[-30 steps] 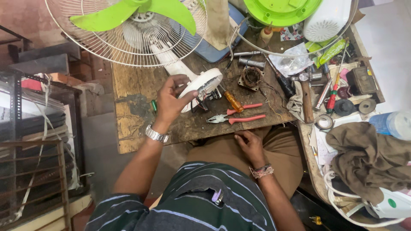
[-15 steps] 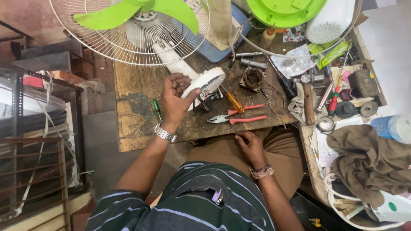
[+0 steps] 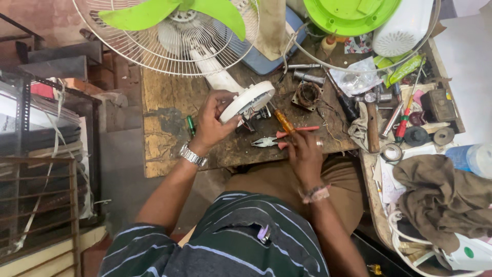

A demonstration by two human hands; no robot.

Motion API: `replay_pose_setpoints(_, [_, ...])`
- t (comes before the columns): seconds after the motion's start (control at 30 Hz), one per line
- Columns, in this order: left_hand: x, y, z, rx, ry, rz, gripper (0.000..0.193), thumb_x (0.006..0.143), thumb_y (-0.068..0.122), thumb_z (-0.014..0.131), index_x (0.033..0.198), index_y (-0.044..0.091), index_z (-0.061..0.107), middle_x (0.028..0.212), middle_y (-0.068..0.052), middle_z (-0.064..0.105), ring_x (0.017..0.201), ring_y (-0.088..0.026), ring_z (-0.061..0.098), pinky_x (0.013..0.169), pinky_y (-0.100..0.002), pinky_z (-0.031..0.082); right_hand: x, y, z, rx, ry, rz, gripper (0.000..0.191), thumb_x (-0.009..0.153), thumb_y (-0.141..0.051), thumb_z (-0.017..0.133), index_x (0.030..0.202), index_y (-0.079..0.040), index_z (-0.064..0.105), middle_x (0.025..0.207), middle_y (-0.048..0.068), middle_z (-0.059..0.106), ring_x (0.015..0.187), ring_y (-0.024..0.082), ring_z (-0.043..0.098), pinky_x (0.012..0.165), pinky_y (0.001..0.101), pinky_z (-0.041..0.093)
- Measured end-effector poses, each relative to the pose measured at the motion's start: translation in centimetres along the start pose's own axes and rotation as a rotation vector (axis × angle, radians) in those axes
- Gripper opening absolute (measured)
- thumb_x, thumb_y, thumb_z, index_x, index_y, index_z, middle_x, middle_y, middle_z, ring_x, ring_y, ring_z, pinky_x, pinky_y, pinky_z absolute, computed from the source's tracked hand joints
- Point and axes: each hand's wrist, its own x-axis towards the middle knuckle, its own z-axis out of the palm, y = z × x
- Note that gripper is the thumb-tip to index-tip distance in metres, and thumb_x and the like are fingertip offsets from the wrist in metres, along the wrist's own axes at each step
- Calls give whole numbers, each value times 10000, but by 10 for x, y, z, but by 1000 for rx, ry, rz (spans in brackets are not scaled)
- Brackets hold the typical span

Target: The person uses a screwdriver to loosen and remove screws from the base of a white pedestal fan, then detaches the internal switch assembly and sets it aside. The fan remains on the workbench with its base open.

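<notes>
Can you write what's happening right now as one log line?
left hand: holds white cover | right hand: on pliers | bench: screwdriver

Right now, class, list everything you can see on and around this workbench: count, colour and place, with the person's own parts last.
fan: one, white grille, green blades, bench top left
round cover: one, white, in left hand
pliers: one, red handles, bench front, at right hand
screwdriver: one, orange handle, beside pliers
motor core: one, brown, bench centre
hammer: one, wooden handle, right of centre
green disc: one, top right
cloth: one, brown, right side
left hand: grips round cover
right hand: touches pliers
</notes>
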Motion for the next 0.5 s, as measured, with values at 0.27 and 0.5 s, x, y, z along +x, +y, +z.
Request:
replay_pose_setpoints(0.27, [0,13,-5,144,-25,-122,481,905,-38,750,1328,19,528,1323,-111,581,1284,-205,650,1111,-341,571,53,0,25,-133,-247,-45,450,882,-170,703,1329,-161,655,1202,104,662,987,338,653,857,501,482])
replay_pose_setpoints(0.5, [-3,12,3,370,37,70,501,900,-10,771,1331,19,518,1321,-136,560,1264,-263,626,1098,-372,570,51,-8,22,-82,-333,166,473,880,-155,686,1347,-130,621,1089,174,641,905,344,653,786,477,515])
